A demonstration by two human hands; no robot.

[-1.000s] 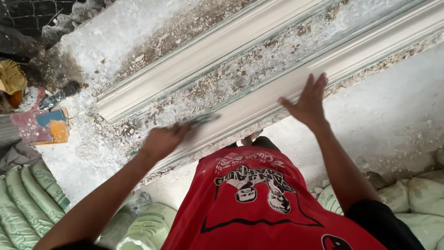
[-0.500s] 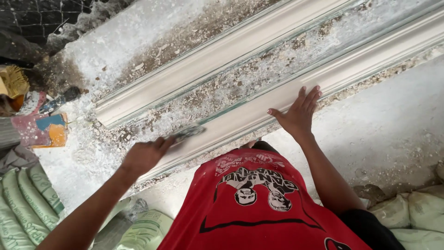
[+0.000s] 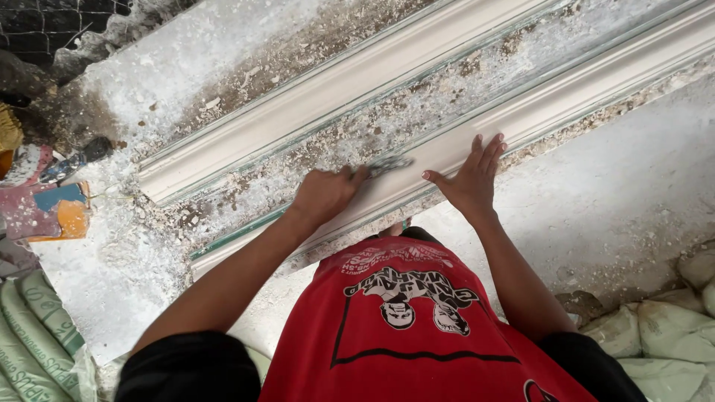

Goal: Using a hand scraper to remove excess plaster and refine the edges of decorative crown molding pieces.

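Two long white mouldings (image 3: 521,112) lay side by side on the debris-strewn slab (image 3: 633,201), bare floor beyond their near edge. The left hand (image 3: 324,195) was closed around a metal scraper (image 3: 387,165) on the nearer moulding; the right hand (image 3: 473,182) pressed flat, fingers spread, holding nothing. Pale green sacks (image 3: 37,335) lay at left.
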